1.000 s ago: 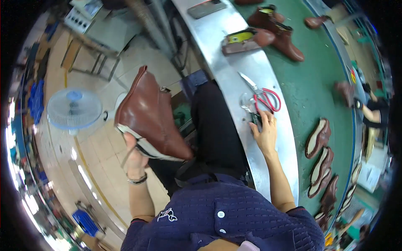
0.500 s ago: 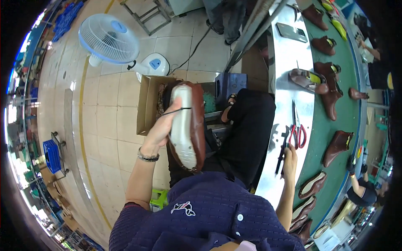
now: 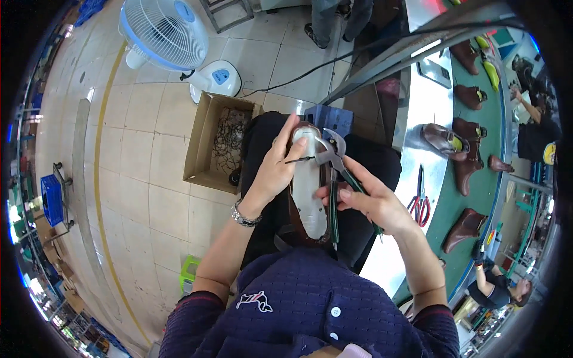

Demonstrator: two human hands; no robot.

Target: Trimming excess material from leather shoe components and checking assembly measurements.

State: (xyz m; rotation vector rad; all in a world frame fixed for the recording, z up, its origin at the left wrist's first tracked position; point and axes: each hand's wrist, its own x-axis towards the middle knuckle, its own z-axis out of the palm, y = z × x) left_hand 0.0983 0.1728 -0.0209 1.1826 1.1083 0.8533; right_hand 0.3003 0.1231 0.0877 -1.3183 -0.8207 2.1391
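Note:
A brown leather shoe upper on a pale last (image 3: 307, 197) lies bottom side up over my lap, its toe-to-heel line pointing away from me. My left hand (image 3: 276, 170) grips its far left side, thumb pressed on the pale bottom near a dark cord that sticks out there. In my right hand (image 3: 379, 201) is a pair of pincers (image 3: 332, 146) with dark green handles. The fingers wrap around the handles, which are spread apart. The pincers' metal jaws are over the shoe's right edge, close to the cord; whether they touch it I cannot tell.
Left of my legs stands a cardboard box (image 3: 200, 140) with dark tangled scraps. A fan (image 3: 164, 36) is beyond it. On the metal bench (image 3: 394, 256) at right lie red-handled scissors (image 3: 421, 203) and a phone (image 3: 434, 73). Several brown shoes sit on the green conveyor (image 3: 450, 224). Other people are nearby.
My right hand has lifted the pincers from the bench and brought them to the shoe. The shoe has shifted right, and my left hand has moved with it. The view has turned slightly.

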